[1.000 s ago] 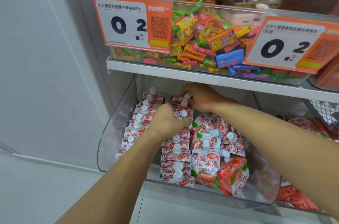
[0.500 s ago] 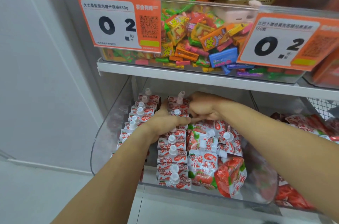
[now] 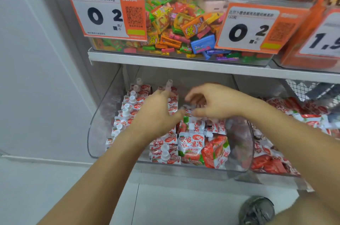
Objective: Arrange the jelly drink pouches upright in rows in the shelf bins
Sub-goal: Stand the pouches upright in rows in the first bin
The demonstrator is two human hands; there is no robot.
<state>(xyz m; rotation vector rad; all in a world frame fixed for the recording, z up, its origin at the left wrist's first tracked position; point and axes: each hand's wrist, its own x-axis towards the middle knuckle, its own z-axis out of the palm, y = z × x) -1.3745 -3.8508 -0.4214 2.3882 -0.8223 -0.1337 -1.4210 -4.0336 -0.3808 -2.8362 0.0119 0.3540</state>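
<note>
Both hands lifted off red-white spouted jelly pouches (image 3: 191, 144) in clear bin (image 3: 95, 132); left hand (image 3: 156, 114) and right hand (image 3: 211, 103) with fingers loose, empty. Pouches soft, light, slippery — pinch at stiff cap.

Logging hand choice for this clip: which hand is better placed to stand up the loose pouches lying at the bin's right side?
Probably the right hand: it hovers directly over the jumbled red-and-white jelly pouches, while the left hand sits against the upright white-capped rows.

I see my left hand (image 3: 156, 112) resting, fingers extended, on the upright jelly drink pouches (image 3: 128, 112) in the clear bin (image 3: 97, 129); my right hand (image 3: 215, 103) hovers loosely curled over the jumbled pouches (image 3: 191, 143), under the candy bin (image 3: 184, 22) with its price tag (image 3: 106, 15)
</note>
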